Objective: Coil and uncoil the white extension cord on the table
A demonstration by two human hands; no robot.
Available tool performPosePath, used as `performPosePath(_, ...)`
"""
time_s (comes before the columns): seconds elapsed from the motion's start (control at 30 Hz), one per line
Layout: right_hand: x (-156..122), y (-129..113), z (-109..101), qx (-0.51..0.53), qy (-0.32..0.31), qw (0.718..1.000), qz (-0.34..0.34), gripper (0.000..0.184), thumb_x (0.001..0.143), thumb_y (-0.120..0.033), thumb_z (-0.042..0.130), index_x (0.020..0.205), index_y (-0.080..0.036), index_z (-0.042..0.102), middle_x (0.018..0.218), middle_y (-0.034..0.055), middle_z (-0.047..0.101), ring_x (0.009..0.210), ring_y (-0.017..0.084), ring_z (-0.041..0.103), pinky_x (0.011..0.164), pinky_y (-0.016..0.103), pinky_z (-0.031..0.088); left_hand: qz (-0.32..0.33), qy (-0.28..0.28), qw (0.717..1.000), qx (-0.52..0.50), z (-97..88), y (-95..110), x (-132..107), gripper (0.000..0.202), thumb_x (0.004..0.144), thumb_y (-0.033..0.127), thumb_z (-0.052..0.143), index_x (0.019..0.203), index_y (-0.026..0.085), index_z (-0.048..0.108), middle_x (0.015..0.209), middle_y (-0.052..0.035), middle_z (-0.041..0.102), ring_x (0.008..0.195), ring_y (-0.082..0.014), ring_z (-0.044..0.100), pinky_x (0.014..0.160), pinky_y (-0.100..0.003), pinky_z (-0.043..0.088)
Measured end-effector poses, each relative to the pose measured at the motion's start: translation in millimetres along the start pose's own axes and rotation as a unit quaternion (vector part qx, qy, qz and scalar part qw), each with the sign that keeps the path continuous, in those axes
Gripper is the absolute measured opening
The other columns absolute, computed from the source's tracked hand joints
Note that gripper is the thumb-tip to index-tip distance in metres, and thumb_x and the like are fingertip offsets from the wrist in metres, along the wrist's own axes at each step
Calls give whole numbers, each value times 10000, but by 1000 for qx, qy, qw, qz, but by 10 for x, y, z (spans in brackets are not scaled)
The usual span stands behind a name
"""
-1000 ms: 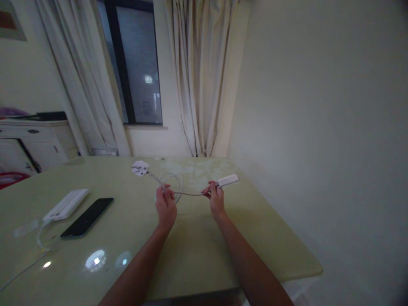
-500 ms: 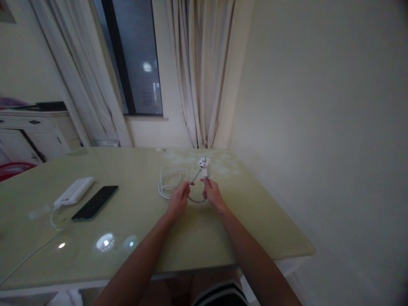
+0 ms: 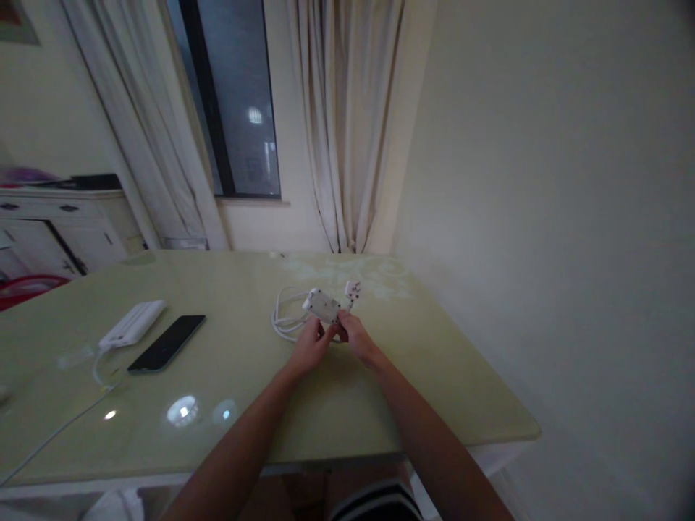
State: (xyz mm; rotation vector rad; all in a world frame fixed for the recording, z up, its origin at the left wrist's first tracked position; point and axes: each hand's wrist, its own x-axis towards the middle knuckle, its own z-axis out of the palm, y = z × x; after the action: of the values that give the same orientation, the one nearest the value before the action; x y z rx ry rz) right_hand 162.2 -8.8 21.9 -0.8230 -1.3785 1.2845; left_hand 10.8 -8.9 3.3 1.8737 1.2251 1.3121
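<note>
A small white power strip (image 3: 324, 305) is held above the table, tilted, with a flat pale face and dark spots at its corners turned toward me. My right hand (image 3: 354, 335) grips its right end between thumb and fingers. Along its lower edge, the fingers of my left hand (image 3: 312, 346) are closed against it; their tips are partly hidden. Just behind the right hand, a white plug (image 3: 352, 291) with dark prongs points up. A loosely coiled white cable (image 3: 279, 322) lies on the table beyond my left hand, partly covered by the strip.
On the left of the pale green table (image 3: 434, 391) lie a black phone (image 3: 167, 344) and a white power bank (image 3: 133, 323) with a white cord (image 3: 59, 427) running to the near left. A wall (image 3: 543, 217) borders the right side; curtains (image 3: 347, 130) hang behind.
The strip, seen end-on before, has been turned so its broad face shows, leaning left. My hands have come closer together around it. The plug now stands apart at its right.
</note>
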Motion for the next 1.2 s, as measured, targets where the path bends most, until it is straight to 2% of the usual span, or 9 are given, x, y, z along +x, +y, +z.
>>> performPosePath(0.1,-6,-25,-11,-89,-21,993,-74,508,940,-682,509,880,-193,635,773,26,586,759,180,550,742,309,475,-23,-47,998,-33,11,-85,23,497,864,656,561,872,166,649,789,-56,650,740,-207,575,680,-327,457)
performPosePath(0.2,-24,-61,-6,-157,-10,980,-123,499,980,-641,484,1034,-185,679,971,73,646,946,220,593,938,380,477,-25,-98,990,-94,-10,-78,43,526,835,672,603,905,155,672,806,-69,680,753,-206,591,692,-327,469)
performPosePath(0.33,-66,-110,49,-200,-3,967,-159,465,1022,-566,454,1186,-209,702,1123,94,596,1107,238,567,1067,406,445,-61,-84,980,-172,-55,40,40,611,715,703,724,982,156,667,814,-65,693,673,-170,576,620,-297,466)
performPosePath(0.57,-109,-196,85,-153,1,975,-159,489,995,-585,512,1344,-286,678,1195,84,613,1206,247,559,1109,400,427,-69,-41,972,-219,-81,162,7,622,585,618,874,944,150,677,843,-78,730,694,-184,642,639,-311,530)
performPosePath(0.63,-105,-208,69,-134,12,981,-141,506,986,-598,520,1347,-280,680,1109,71,650,1108,238,595,1020,378,484,-73,-32,974,-212,-83,194,-14,568,665,622,830,919,136,681,790,-69,718,610,-158,618,566,-282,498)
performPosePath(0.73,-82,-220,54,-75,58,990,-104,557,973,-625,522,1326,-228,693,911,42,648,863,187,608,862,329,526,-57,-12,968,-243,-95,264,-39,559,807,605,728,1101,133,667,876,-85,742,567,-141,639,517,-253,466)
performPosePath(0.9,-42,-232,97,70,109,989,-75,628,920,-668,586,1297,-174,677,862,41,664,783,167,636,834,341,554,-37,90,949,-301,-112,335,-56,581,910,650,573,1223,161,564,991,-122,757,592,-173,699,519,-273,516)
performPosePath(1.07,-76,-203,133,20,69,996,-54,710,910,-722,548,1342,-164,618,786,35,671,723,198,650,730,345,563,25,36,981,-188,-58,273,-119,490,863,645,648,1013,178,644,875,-81,732,604,-156,662,499,-255,515)
performPosePath(1.2,-99,-230,85,-79,107,986,-104,635,911,-685,573,1305,-194,654,1080,82,717,1089,254,650,1000,373,507,149,-2,987,-66,7,199,-143,346,840,477,750,1046,213,661,1106,-90,672,734,-131,658,675,-281,588)
